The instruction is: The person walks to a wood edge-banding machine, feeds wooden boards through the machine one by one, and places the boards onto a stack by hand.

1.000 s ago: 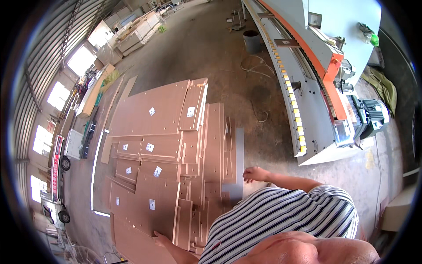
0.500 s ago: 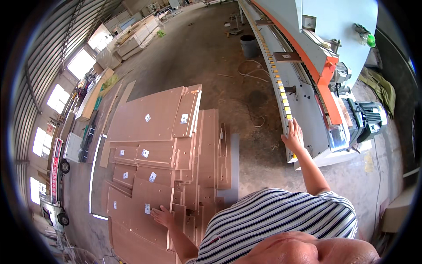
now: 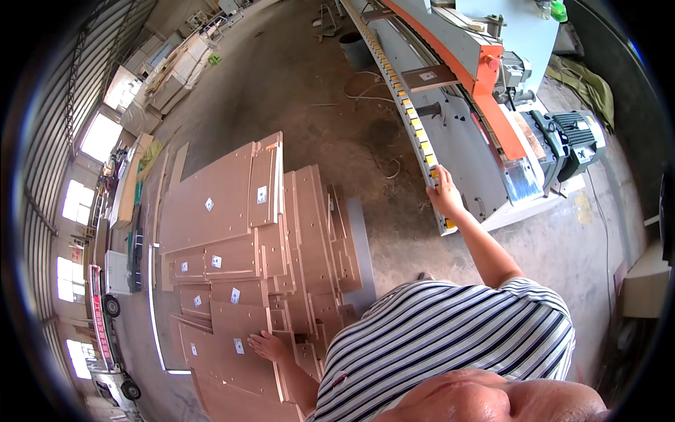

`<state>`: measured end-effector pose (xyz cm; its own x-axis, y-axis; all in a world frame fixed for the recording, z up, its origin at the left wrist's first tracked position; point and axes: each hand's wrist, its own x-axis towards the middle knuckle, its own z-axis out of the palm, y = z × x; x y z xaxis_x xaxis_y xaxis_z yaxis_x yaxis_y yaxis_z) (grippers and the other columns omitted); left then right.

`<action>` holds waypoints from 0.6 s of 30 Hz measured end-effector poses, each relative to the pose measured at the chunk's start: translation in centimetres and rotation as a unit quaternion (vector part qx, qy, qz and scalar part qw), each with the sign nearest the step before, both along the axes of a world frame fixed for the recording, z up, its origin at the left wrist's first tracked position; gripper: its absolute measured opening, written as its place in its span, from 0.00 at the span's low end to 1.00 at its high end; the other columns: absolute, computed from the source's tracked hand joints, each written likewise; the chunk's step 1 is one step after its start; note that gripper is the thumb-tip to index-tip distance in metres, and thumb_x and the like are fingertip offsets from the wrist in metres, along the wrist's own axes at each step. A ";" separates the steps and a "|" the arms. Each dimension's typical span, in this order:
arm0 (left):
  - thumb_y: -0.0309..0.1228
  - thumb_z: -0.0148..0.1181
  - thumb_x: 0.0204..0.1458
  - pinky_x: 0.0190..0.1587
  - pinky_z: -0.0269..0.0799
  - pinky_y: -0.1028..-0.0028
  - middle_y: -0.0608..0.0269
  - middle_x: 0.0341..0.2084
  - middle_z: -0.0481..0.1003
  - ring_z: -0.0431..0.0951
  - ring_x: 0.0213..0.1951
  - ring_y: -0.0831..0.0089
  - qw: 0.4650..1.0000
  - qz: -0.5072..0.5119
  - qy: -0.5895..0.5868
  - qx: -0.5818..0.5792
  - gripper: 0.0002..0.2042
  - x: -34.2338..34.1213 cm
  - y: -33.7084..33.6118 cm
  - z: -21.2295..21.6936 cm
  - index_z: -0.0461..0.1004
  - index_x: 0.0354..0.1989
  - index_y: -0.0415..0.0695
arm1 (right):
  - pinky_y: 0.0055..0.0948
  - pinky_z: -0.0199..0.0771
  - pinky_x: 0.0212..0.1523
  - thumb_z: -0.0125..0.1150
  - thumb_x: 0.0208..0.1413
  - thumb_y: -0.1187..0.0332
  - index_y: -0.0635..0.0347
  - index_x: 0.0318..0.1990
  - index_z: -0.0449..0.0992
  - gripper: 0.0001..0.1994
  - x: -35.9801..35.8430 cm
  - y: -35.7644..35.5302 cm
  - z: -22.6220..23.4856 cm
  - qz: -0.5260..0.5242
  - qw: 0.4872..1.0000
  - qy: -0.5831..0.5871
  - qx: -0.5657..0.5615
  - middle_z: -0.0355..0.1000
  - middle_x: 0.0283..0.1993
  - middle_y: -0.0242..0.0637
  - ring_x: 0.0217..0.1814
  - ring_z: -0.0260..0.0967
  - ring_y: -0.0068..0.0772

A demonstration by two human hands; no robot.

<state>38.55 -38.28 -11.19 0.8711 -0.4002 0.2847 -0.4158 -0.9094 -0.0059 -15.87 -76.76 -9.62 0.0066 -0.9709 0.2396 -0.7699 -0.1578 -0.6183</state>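
My left hand point(image 3: 268, 347) lies flat on top of a stack of brown wooden panels point(image 3: 239, 239), near the stack's close end, fingers spread. The panels carry small white labels and are piled in several staggered heaps on a low cart. My right hand point(image 3: 446, 195) reaches out to the right and rests on the yellow-studded roller rail point(image 3: 408, 112) of a long grey and orange machine point(image 3: 485, 105). Whether its fingers grip the rail edge is hard to tell. My striped shirt fills the lower frame.
The concrete floor point(image 3: 309, 84) stretches ahead with cables and a dark bucket point(image 3: 349, 49) near the machine. An electric motor point(image 3: 573, 144) sits at the machine's right end. More board stacks point(image 3: 176, 63) stand far off by the windowed left wall.
My right hand moved from the panel stack's right edge up to the machine's roller rail. My left hand slid a little forward along the near panels.
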 end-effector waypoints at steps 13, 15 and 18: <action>0.44 0.41 0.61 0.65 0.50 0.56 0.41 0.62 0.55 0.55 0.64 0.48 0.998 -0.048 0.009 0.051 0.28 -5.4 0.8 0.6 0.55 0.62 0.33 | 0.20 0.68 0.32 0.62 0.55 0.60 0.62 0.34 0.71 0.13 -5.1 -16.4 -1.4 -0.025 0.755 -0.642 0.132 0.66 0.27 0.28 0.27 0.64 0.20; 0.42 0.42 0.60 0.65 0.50 0.56 0.39 0.62 0.54 0.54 0.64 0.48 0.997 -0.072 0.021 -0.003 0.25 -5.0 3.2 -0.1 0.59 0.61 0.37 | 0.20 0.67 0.32 0.62 0.55 0.61 0.55 0.28 0.70 0.11 -4.6 -20.7 -3.1 0.017 0.707 -0.686 0.174 0.64 0.24 0.25 0.27 0.63 0.20; 0.38 0.46 0.58 0.63 0.54 0.56 0.43 0.58 0.62 0.60 0.61 0.50 0.911 -0.209 -0.144 0.324 0.18 -4.9 1.6 -1.6 0.66 0.55 0.47 | 0.20 0.67 0.30 0.57 0.58 0.62 0.53 0.31 0.70 0.07 -11.6 -25.5 -9.3 -0.032 0.730 -0.668 0.142 0.63 0.24 0.27 0.27 0.62 0.22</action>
